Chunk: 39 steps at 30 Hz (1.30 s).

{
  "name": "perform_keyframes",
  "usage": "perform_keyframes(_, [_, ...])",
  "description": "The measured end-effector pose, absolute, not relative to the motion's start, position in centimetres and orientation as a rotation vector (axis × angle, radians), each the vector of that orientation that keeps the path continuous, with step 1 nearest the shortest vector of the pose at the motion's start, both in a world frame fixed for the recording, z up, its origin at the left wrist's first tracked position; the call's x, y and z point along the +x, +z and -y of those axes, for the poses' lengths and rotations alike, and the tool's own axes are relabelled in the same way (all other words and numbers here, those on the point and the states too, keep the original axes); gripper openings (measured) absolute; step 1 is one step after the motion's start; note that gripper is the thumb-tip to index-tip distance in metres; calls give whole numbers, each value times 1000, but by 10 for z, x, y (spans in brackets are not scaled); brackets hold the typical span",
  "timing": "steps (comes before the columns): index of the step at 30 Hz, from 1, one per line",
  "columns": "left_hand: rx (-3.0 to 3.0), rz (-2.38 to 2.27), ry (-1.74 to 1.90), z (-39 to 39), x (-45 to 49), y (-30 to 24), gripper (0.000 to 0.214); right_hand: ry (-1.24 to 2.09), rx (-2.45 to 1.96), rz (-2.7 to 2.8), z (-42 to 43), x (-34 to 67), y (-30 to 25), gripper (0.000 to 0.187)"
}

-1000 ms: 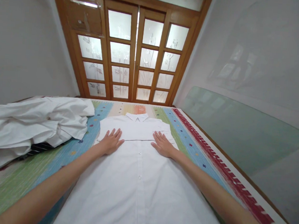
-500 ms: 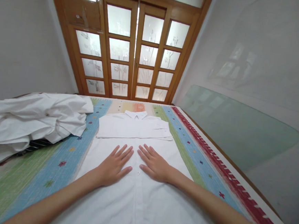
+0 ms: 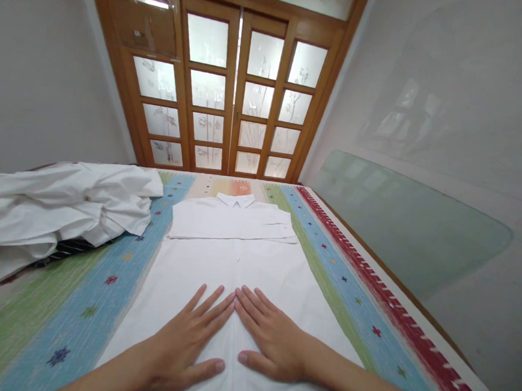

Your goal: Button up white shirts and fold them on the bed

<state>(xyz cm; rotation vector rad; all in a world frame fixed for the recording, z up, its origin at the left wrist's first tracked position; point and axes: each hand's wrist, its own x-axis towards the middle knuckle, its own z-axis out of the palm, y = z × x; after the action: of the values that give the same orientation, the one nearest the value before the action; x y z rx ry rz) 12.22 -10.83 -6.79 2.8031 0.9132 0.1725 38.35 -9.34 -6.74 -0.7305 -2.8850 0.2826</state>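
Note:
A white buttoned shirt (image 3: pixel 233 259) lies flat on a striped, many-coloured cloth (image 3: pixel 76 301), its collar at the far end and its sleeves folded across the chest. My left hand (image 3: pixel 184 340) rests palm down on the shirt's near part, fingers spread. Right beside it my right hand (image 3: pixel 272 338) lies flat in the same way, and the fingertips of the two hands almost meet over the button line. Neither hand holds anything.
A heap of crumpled white clothes (image 3: pixel 47 215) lies at the left, over a dark striped garment (image 3: pixel 64 251). A wooden door with frosted panes (image 3: pixel 233 91) stands beyond the surface. A glass sheet (image 3: pixel 403 225) leans on the right wall.
Both hands have slid from the folded sleeves near the collar down the shirt toward me, coming together at the button line.

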Motion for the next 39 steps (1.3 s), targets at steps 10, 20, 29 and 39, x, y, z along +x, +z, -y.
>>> perform_keyframes(10, [2812,-679,119,132,122,-54,98,482,-634,2901,125,395,-55,92])
perform_keyframes(20, [2884,-759,268,158,96,-53,79,397,-612,2911,144,420,-50,74])
perform_keyframes(29, [3027,-769,675,175,106,-65,51,38,-631,2778,159,415,-68,60])
perform_keyframes(39, [3123,-822,738,175,150,-93,23,-298,-688,2582,169,361,-106,39])
